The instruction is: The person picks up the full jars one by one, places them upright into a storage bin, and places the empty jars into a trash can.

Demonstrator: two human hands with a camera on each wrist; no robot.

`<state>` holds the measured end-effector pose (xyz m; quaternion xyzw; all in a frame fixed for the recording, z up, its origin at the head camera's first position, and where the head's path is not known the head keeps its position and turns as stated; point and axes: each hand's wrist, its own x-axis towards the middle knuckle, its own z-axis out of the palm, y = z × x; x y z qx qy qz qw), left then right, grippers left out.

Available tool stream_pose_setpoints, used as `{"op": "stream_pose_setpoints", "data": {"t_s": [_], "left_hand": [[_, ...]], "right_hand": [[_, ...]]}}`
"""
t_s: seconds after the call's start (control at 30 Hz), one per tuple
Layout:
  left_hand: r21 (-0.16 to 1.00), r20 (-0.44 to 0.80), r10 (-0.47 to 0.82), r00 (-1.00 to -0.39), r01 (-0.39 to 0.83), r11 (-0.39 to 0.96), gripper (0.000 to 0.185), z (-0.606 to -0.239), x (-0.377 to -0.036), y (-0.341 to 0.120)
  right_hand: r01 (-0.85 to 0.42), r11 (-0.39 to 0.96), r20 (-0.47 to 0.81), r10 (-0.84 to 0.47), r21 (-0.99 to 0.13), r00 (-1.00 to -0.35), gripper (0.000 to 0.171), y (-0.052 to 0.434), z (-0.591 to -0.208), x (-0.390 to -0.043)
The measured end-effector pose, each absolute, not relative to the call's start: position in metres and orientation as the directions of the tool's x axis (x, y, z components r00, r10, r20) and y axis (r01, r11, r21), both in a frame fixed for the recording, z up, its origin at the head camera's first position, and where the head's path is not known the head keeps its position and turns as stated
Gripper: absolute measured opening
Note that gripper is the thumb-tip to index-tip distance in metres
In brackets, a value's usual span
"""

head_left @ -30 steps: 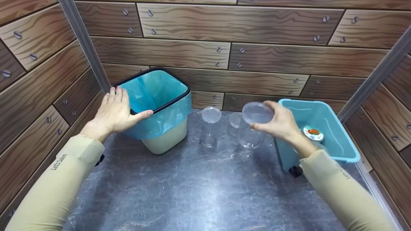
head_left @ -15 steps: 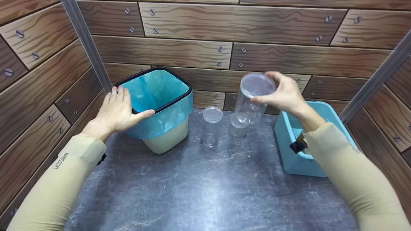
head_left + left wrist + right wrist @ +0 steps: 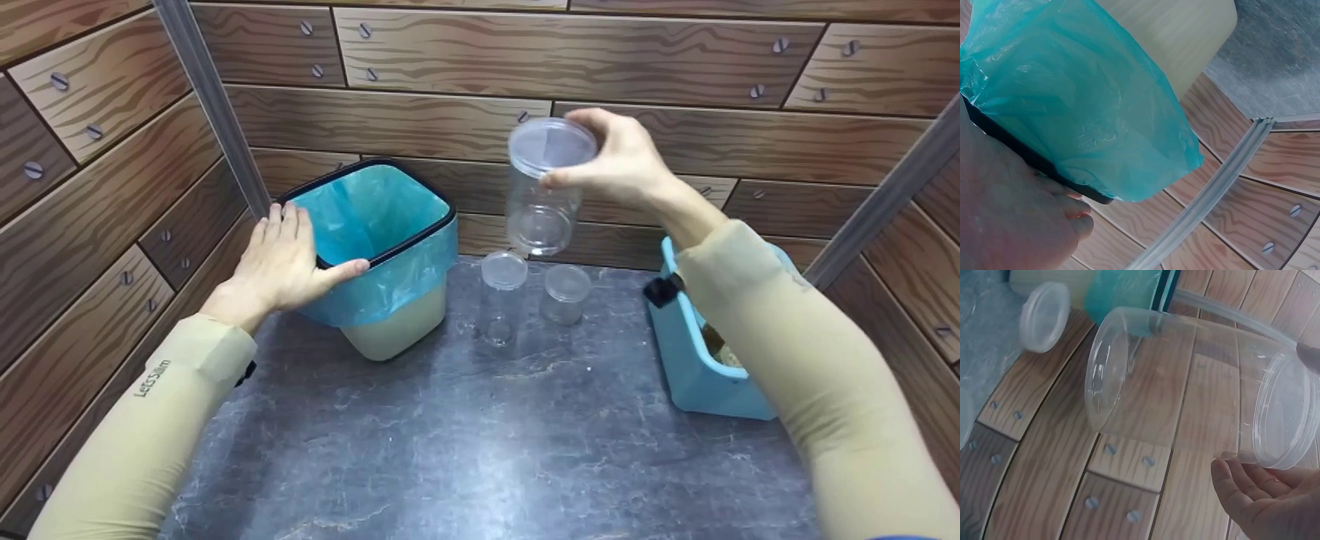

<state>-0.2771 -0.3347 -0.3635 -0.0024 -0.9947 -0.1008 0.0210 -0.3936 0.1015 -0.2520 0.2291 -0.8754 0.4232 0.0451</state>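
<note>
A large clear plastic jar (image 3: 544, 202) with a translucent lid hangs in the air, gripped near its lid by my right hand (image 3: 619, 161). In the right wrist view the jar (image 3: 1179, 382) looks see-through, with nothing inside. My left hand (image 3: 277, 262) rests with straight fingers on the black rim of a trash bin (image 3: 397, 330) lined with a blue bag (image 3: 405, 277). On the table below the held jar stand a tall narrow clear jar (image 3: 499, 307) and a short clear jar (image 3: 566, 296), both lidded.
A light-blue tub (image 3: 701, 375) stands at the right, partly hidden by my right sleeve, with something brownish inside. Wood-patterned walls (image 3: 442, 52) enclose the grey marbled table (image 3: 420, 442) at the back and sides.
My right hand has lifted the large jar off the table and carried it up and left, above the two smaller jars. My left hand has stayed on the bin's rim.
</note>
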Motion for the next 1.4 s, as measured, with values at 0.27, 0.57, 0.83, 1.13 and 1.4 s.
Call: {"op": "stream_pose_setpoints", "data": {"t_s": [0.27,0.57,0.83,1.13,1.4], "left_hand": [[0.197,0.045,-0.002,-0.999,0.007,0.98,0.146,-0.363,-0.278,-0.334],[0.198,0.045,-0.007,-0.999,0.002,0.98,0.146,-0.362,-0.279,-0.336],[0.208,0.03,-0.01,-1.0,-0.004,0.978,0.147,-0.362,-0.28,-0.336],[0.218,0.019,-0.014,-1.0,-0.009,0.976,0.147,-0.364,-0.279,-0.335],[0.22,0.025,-0.016,-1.0,-0.01,0.975,0.146,-0.364,-0.28,-0.335]], "right_hand": [[-0.493,0.397,0.335,-0.404,-0.774,-0.851,0.089,0.057,-0.23,-0.4],[-0.537,0.358,0.348,-0.472,-0.764,-0.81,0.093,-0.004,-0.218,-0.399],[-0.549,0.375,0.31,-0.534,-0.747,-0.786,0.1,-0.063,-0.225,-0.399],[-0.533,0.389,0.26,-0.567,-0.751,-0.782,0.102,-0.103,-0.27,-0.408],[-0.507,0.452,0.221,-0.547,-0.734,-0.807,0.103,-0.112,-0.295,-0.415]]}}
